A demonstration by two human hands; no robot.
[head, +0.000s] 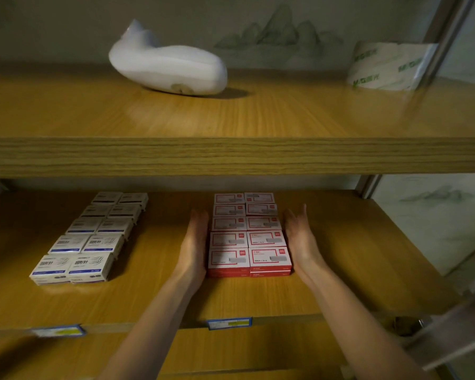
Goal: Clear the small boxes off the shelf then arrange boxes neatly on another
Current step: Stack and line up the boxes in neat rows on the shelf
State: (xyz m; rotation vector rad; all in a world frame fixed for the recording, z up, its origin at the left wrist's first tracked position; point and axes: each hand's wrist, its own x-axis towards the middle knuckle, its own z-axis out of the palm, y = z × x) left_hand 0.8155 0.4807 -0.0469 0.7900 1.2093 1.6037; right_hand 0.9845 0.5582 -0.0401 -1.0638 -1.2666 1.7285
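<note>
Several small red and white boxes (248, 234) lie in two tidy columns, stacked two high, on the middle wooden shelf (354, 256). My left hand (196, 239) lies flat against the left side of this block with fingers straight. On the block's right side, my right hand (299, 237) stands on edge, fingers straight, at or just off the boxes. Further left on the same shelf, several white and blue boxes (91, 239) lie in two columns as well.
The upper shelf (231, 119) carries a white figurine (167, 64) and a white and green wrapped pack (387, 67) at the far right. Blue price labels (229, 323) sit on the middle shelf's front edge. A metal frame post (450, 28) bounds the right side.
</note>
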